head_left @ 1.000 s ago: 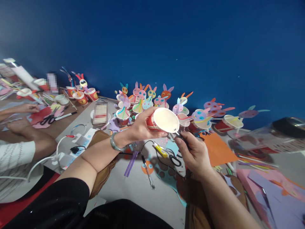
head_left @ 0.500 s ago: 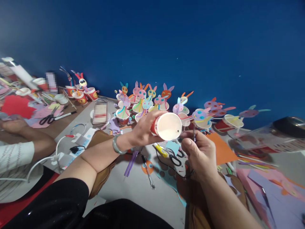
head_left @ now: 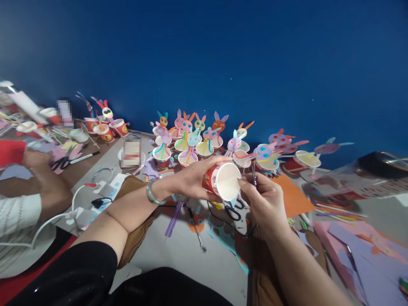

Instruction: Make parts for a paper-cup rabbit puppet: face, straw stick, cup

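My left hand (head_left: 194,178) grips a red patterned paper cup (head_left: 211,180), tilted so that its white inside faces me. At the cup's right rim is my right hand (head_left: 266,199), thumb and finger pinched together at the edge. A slim dark tool (head_left: 254,173) sticks up between its fingers; its kind is unclear. Below the cup lie black-handled scissors (head_left: 234,212), a pen (head_left: 196,229), purple strips (head_left: 174,221), an orange paper face (head_left: 196,222) and light blue paper (head_left: 228,240) with round holes.
Paper cups with rabbit-like paper heads (head_left: 193,138) stand along the blue wall. At right are a clear bottle (head_left: 350,182), orange paper (head_left: 295,197) and purple sheets (head_left: 366,259). A power strip (head_left: 110,191) lies left, beside another person's hand (head_left: 40,163).
The cup has turned and dropped slightly, showing more of its red side. My right hand has come in to the cup's rim. The other person's hand has moved right, near red paper.
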Action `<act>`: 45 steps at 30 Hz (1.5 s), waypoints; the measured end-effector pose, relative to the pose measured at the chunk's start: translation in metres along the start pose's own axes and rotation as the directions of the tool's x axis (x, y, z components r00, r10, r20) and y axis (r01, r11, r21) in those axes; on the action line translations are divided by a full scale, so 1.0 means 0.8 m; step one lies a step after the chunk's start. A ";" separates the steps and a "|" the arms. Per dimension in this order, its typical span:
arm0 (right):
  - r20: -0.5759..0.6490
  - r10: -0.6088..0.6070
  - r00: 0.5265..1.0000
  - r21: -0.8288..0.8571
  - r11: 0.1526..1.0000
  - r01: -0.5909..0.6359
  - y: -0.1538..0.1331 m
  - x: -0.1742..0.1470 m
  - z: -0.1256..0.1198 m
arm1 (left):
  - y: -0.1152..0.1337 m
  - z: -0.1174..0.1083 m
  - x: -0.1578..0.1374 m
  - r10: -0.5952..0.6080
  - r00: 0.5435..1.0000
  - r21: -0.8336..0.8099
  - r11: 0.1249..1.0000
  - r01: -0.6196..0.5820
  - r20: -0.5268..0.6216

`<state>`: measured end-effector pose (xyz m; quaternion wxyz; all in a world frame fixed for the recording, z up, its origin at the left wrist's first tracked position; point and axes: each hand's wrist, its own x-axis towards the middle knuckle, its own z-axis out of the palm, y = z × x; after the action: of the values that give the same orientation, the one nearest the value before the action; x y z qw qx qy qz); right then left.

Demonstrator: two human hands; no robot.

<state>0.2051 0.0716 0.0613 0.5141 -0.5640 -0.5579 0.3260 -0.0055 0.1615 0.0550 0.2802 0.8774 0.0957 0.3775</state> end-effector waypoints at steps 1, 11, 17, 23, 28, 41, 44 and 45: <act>0.017 0.018 1.000 0.021 1.000 -0.018 0.001 0.001 0.000 | 0.002 -0.005 0.001 -0.053 0.996 -0.048 0.997 0.056 0.065; 0.162 -0.127 0.979 -0.212 0.964 0.160 0.003 0.019 -0.023 | 0.006 -0.023 0.006 -0.266 0.959 -0.193 0.940 0.280 0.095; 0.192 -0.360 0.913 -0.529 0.746 0.405 -0.003 0.021 -0.050 | 0.009 -0.020 0.007 -0.247 0.967 -0.193 0.948 0.255 0.066; 0.320 -0.551 0.771 -0.691 0.421 0.587 -0.013 0.016 -0.053 | 0.009 -0.017 0.006 -0.262 0.962 -0.168 0.947 0.272 0.081; 0.359 -0.578 0.733 -0.780 0.246 0.576 -0.011 0.014 -0.050 | 0.007 -0.015 0.003 -0.264 0.960 -0.113 0.955 0.274 0.094; 0.357 -0.499 0.790 -0.858 0.159 0.488 -0.020 -0.001 -0.041 | 0.009 -0.012 0.002 -0.233 0.969 -0.074 0.968 0.239 0.085; 0.350 -0.502 0.791 -0.868 0.143 0.475 -0.018 -0.002 -0.040 | 0.011 -0.011 0.004 -0.254 0.963 -0.063 0.963 0.260 0.093; 0.352 -0.500 0.791 -0.869 0.139 0.475 -0.018 -0.002 -0.040 | 0.011 -0.010 0.004 -0.263 0.960 -0.050 0.962 0.268 0.093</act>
<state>0.2310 0.0613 0.0828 0.1772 -0.5428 -0.7837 -0.2447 -0.0094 0.1588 0.0667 0.3592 0.8628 0.1886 0.3015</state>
